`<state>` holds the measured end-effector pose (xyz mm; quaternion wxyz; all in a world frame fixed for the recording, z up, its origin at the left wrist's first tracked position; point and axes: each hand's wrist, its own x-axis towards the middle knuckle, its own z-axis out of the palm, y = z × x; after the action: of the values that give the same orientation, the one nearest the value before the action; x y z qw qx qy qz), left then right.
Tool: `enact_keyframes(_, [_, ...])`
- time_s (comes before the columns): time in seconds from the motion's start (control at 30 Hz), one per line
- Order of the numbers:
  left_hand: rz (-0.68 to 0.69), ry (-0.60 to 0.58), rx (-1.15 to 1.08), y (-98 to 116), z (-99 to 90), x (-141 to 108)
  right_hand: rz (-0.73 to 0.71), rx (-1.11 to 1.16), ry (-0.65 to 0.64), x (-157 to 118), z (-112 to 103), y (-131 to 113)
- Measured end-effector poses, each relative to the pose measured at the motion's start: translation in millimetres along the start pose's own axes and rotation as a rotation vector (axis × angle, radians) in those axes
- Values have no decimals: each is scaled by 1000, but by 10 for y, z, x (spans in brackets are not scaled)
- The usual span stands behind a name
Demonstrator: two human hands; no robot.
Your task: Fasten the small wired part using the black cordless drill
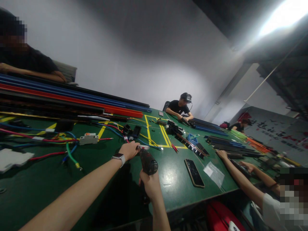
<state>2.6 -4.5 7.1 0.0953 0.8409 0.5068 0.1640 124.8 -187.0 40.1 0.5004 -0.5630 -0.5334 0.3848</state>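
My right hand (149, 184) is wrapped round the grip of a dark cordless drill (148, 163), whose front end points away from me. Just ahead of it, my left hand (130, 150), with a watch on the wrist, closes on a small white circuit breaker (144, 147); the fingers partly cover it. The drill's tip is close to this breaker, but whether they touch is hidden. Beyond my left hand lie colored wires (144, 141) and a black part (136, 131). To the left, another white circuit breaker (88, 139) lies with red, blue, yellow and green wires attached.
Long blue and red rails (115, 109) lie along the table's far left. A phone (194, 173) and a plastic bag (214, 173) are to the right. A co-worker's arms (243, 183) reach in there. More people sit across the green table (173, 195).
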Motion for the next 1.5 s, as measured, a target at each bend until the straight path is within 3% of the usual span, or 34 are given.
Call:
enact_keyframes(1.23, [-8, 5, -9, -15, 12, 10, -11, 18, -25, 3, -1, -8])
enact_keyframes(1.5, [-42, 3, -76, -4, -22, -18, 110, 139, -39, -79, -130, -24])
